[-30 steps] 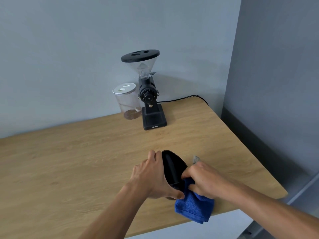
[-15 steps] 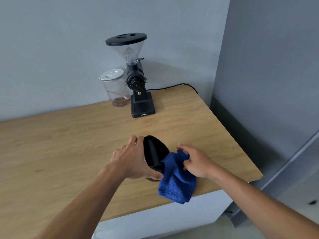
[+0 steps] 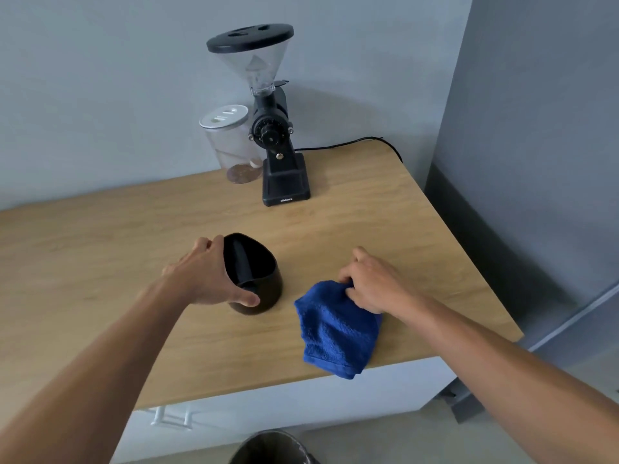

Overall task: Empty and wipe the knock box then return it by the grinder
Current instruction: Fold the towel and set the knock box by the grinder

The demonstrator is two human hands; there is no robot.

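knock box (image 3: 259, 279) (nothing visible inside), left hand (image 3: 204, 272)

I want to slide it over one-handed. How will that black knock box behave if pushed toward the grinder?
The knock box looks like smooth rigid plastic, so it should slide easily on the wooden counter. It appears empty, so probably light. The left hand grips its high rim; pushing there might tip it.

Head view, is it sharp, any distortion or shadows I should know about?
Head view: mostly sharp, hands slightly soft; wide-angle bends the counter edge; soft light, with the grinder casting a faint shadow on the wall to its right; knock box interior is too dark to read.
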